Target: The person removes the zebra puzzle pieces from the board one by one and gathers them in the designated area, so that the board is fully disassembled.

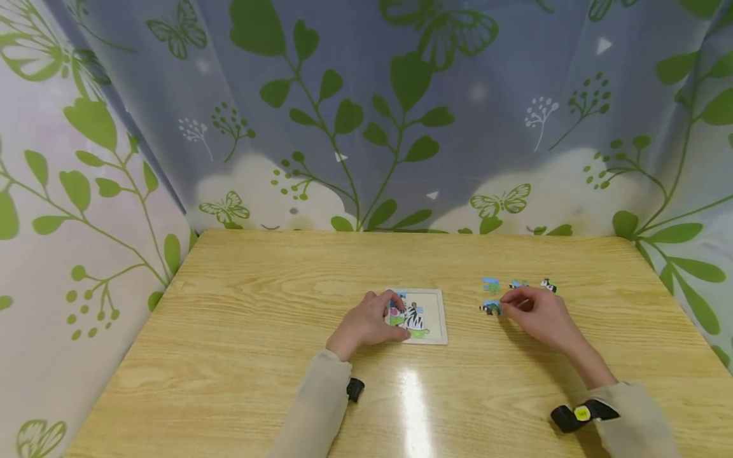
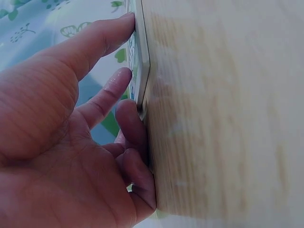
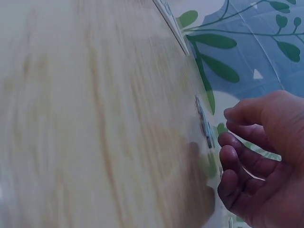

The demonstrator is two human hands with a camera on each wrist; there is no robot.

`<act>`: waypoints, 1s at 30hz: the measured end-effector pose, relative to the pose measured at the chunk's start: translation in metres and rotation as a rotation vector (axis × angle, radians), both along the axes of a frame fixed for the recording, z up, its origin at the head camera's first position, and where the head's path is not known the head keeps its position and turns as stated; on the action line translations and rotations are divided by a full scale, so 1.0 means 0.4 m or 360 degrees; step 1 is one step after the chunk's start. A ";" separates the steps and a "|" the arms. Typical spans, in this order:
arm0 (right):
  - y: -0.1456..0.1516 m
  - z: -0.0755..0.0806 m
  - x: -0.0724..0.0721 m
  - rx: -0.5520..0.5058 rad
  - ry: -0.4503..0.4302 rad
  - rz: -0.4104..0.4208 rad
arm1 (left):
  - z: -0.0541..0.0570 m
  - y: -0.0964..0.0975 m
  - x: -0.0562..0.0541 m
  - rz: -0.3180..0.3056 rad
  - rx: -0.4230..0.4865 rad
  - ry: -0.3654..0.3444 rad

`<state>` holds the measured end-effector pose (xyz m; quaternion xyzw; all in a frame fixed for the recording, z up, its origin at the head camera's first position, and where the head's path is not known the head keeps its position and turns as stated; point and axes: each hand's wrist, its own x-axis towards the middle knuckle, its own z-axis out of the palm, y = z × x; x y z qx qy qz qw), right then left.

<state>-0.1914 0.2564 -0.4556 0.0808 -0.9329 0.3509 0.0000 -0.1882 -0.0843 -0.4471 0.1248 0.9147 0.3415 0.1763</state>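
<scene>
my right hand (image 1: 538, 315) has its fingers loosely bent, tips close together, with nothing between them that i can see; they're right by a dark-and-green puzzle piece (image 1: 490, 308), though i can't tell if they touch it. my left hand (image 1: 369, 321) is spread, thumb and forefinger resting on the left part of the puzzle tray (image 1: 442, 318). best, i'd judge, to pinch the thin piece lightly by its edges while the left steadies the tray. that tray, pale and square, lies left of the loose pieces, its partly built zebra picture (image 1: 413, 321) leaving the right side bare. behind the dark piece sit a blue-green piece (image 1: 490, 285), a bluish piece (image 1: 518, 284) and a black-and-white piece (image 1: 548, 285), all on the wood-grain table (image 1: 258, 286).
</scene>
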 end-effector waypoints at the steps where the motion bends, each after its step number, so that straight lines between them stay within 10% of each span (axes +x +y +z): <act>1: -0.006 0.001 0.001 -0.0005 0.0015 0.0012 | 0.000 0.000 0.000 -0.0001 -0.0005 0.0000; 30: -0.272 -0.012 -0.022 -0.0170 0.0037 0.0473 | 0.000 0.003 0.000 -0.0002 -0.0031 -0.0020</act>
